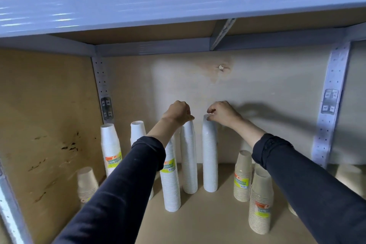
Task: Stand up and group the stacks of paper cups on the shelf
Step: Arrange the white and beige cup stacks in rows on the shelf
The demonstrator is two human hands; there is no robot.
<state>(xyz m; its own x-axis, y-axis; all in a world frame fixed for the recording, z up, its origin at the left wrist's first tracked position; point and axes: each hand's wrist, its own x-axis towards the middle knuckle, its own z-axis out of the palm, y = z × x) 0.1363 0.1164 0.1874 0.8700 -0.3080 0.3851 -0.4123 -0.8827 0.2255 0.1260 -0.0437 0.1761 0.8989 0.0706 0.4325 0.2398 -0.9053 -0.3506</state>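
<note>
On the shelf (pixel 208 220), beige cup stacks (pixel 260 204) stand upright nearest on the right, with a labelled white stack (pixel 170 180) at the centre. Behind it two tall stacks stand upright, near each other but apart. The left hand (pixel 178 112) curls its fingers over the left tall stack (pixel 189 156), apparently gripping its hidden top. The right hand (pixel 222 114) pinches the rim of the right tall stack (pixel 210 154).

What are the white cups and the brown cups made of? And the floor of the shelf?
The white cup stacks look like paper: matte white, with thin ridged rims. They may have a plastic coating. The tan cup stacks are likely unbleached paper, dull kraft brown. The shelf board looks like pressed fibreboard: flat, matte brown, with no grain showing.
</note>
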